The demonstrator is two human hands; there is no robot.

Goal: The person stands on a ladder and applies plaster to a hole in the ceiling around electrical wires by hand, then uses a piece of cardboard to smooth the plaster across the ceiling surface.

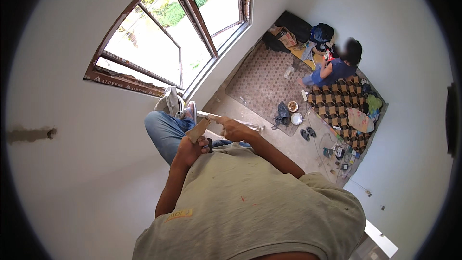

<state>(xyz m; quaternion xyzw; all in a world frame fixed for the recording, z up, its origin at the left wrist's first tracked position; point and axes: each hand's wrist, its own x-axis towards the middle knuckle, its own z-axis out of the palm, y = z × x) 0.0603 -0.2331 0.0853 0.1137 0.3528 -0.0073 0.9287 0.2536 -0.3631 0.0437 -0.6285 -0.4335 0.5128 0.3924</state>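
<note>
So, flat tan wedge-shaped tool in the left hand, right index finger at its tip

Looks like a wipe or check of that far end, just my read. To do it well, I'd keep the left grip snug, turn the flat face up and run the right fingertip lightly along the edge, never straight into it. Can't tell how sharp it is or what it's made of. Small dark marks sit at the tip, so I'd start there.

Position-wise, the left fingers are wrapped around the near end and the rest sticks out past them, slanting toward the right hand. That hand's index finger points at the far corner, touching or just beside, can't tell. Its other fingers look curled; can't tell if they're holding anything. The tool's up in the air, just beyond the khaki cotton-looking shirt. Way below, a round white bowl sits near the brown patterned mat's lower corner.
</note>
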